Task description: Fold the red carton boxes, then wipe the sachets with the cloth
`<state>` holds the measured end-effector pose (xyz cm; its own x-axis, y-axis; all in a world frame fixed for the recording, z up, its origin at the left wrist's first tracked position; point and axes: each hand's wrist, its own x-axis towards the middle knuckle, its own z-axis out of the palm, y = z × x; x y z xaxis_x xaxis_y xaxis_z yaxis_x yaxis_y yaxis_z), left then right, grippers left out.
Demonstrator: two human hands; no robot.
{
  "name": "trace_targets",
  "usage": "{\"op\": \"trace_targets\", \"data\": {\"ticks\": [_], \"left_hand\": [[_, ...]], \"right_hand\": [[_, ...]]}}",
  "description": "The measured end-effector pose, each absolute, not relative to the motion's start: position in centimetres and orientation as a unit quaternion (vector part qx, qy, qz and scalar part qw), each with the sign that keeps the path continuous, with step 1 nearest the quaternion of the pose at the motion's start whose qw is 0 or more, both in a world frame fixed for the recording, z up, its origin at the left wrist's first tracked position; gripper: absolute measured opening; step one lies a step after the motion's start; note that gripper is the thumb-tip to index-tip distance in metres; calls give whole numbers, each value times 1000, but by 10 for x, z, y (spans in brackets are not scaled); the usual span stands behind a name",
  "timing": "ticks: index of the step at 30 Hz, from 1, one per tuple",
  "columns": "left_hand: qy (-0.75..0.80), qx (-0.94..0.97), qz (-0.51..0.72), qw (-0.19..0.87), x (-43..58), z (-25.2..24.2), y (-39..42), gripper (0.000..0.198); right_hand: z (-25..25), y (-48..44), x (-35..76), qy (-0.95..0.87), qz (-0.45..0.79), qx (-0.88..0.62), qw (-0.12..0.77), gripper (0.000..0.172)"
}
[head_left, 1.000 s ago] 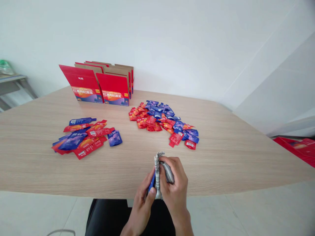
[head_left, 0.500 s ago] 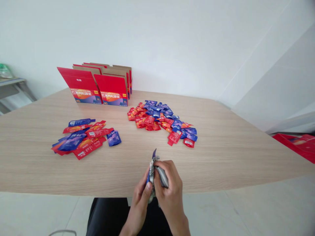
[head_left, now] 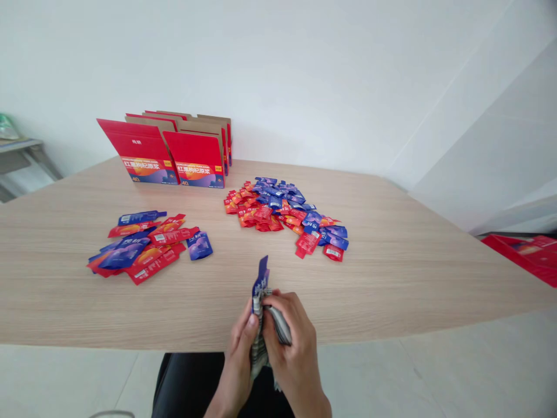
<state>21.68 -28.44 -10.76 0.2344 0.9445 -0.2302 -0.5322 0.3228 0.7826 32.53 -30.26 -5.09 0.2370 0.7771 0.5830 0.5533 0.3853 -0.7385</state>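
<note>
Holding pouch (head_left: 261, 277) by the table's (head_left: 391, 284) near edge, narrow end away from me | left hand (head_left: 238, 342) – fingers wrapped round pouch and cloth (head_left: 258, 348) | right hand (head_left: 296, 337) – fingers bunching cloth | pouch: probably light, soft, slick; best gripped across its flat faces, gently

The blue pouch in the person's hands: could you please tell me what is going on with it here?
A seated person holds the blue pouch in the left hand, its narrow end pointing up. The right hand grips a bunched striped cloth against it. On the table, a smaller pile of red and blue pouches lies to the left and a larger pile farther back. Red boxes with raised flaps stand behind, toward the wall.
</note>
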Motion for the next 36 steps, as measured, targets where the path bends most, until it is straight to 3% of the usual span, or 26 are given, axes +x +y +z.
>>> {"op": "trace_targets", "data": {"ticks": [4,13,17,22,27,31,36], "left_hand": [[345,241,481,769,225,-123,-304,49],[281,229,516,776,223,-64,-269,66],[301,225,537,756,218,-76,-274,58],[297,233,553,743,214,-96,-270,75],[311,165,554,755,212,-93,-260,44],[374,100,575,721,201,-88,-253,55],[359,242,545,718,189,-104,-256,60]], "right_hand": [[-41,-298,337,-595,82,-561,570,28],[-54,-303,321,-616,139,-536,561,33],[-52,-302,323,-615,156,-523,570,32],[-48,-303,331,-588,167,-520,596,28],[-49,-312,342,-572,118,-533,613,22],[-46,-320,348,-595,114,-527,596,24],[-48,-313,338,-640,166,-508,552,27]]}}
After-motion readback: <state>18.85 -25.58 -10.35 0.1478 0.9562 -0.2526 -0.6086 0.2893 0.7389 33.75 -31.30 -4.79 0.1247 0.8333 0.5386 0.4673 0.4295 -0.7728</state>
